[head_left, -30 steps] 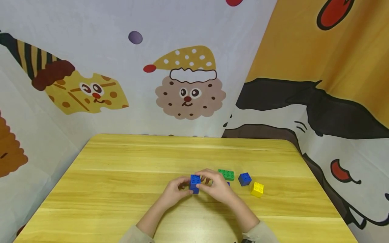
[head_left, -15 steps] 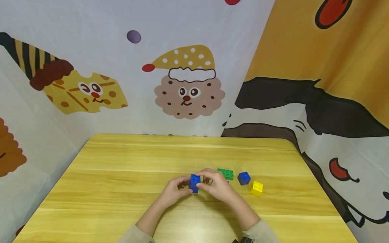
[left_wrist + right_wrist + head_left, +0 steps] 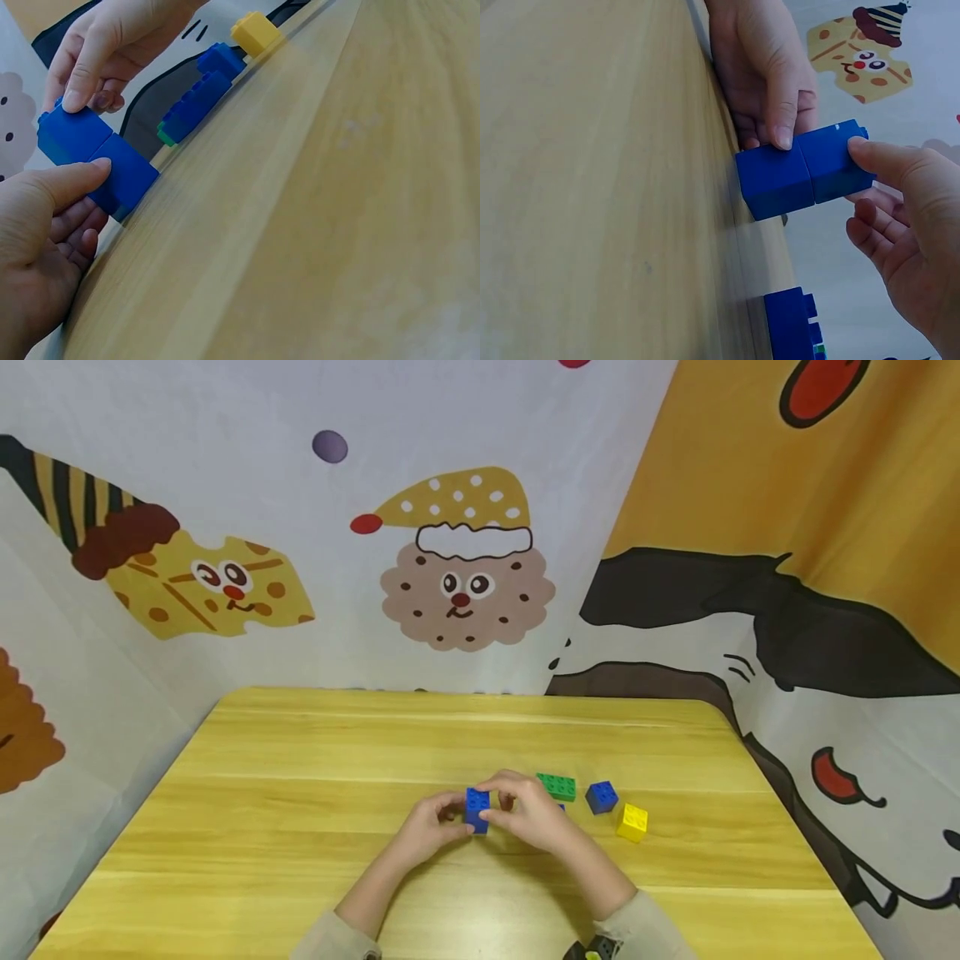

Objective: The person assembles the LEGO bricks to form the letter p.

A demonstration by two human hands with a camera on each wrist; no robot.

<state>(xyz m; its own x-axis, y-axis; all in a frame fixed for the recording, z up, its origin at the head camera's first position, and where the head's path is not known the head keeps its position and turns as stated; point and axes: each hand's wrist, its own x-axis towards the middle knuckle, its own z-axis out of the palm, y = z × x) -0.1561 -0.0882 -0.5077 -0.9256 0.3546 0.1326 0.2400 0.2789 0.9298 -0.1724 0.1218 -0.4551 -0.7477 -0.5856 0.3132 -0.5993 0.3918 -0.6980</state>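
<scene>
Two blue building blocks stand stacked near the middle of the table, their sides lined up with a thin seam between them. My left hand pinches the lower blue block, its thumb flat on the near face. From the right, my right hand holds the upper blue block between thumb and fingers, near its studded top. In both wrist views the lower block's base is at the tabletop; whether it bears fully on it I cannot tell. The fingers behind the stack are partly hidden.
Right of the stack lie a green block, another small blue block and a yellow block. A longer blue block, mostly behind my right hand in the head view, lies beside the green one. A printed cloth hangs behind the wooden table.
The upper blue block looked slightly turned half a second ago and now lines up with the lower one. Both hands keep their hold in nearly the same place.
</scene>
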